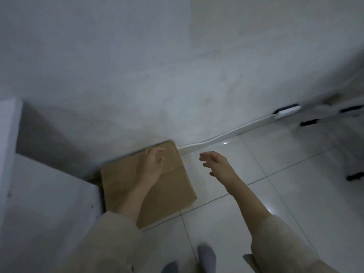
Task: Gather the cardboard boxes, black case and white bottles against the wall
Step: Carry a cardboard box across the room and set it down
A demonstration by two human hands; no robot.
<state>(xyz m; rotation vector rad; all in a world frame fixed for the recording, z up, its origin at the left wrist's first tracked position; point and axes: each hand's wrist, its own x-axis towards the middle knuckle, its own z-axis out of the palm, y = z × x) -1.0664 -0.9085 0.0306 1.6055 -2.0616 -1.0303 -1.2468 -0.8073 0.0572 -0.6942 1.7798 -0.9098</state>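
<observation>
A brown cardboard box point(169, 192) stands on the tiled floor with its far edge against the grey wall point(137, 75) and its left side by a white cabinet. My left hand point(151, 164) hovers over the box top with loosely spread fingers; whether it touches the cardboard I cannot tell. My right hand point(214, 162) hangs in the air to the right of the box, fingers relaxed and holding nothing. No black case or white bottles show in this view.
A white cabinet point(45, 194) fills the left side. A white skirting strip point(232, 134) runs along the wall's foot. White furniture with black handles point(309, 122) stands at the far right. My grey socked feet point(205, 257) are on the pale floor tiles.
</observation>
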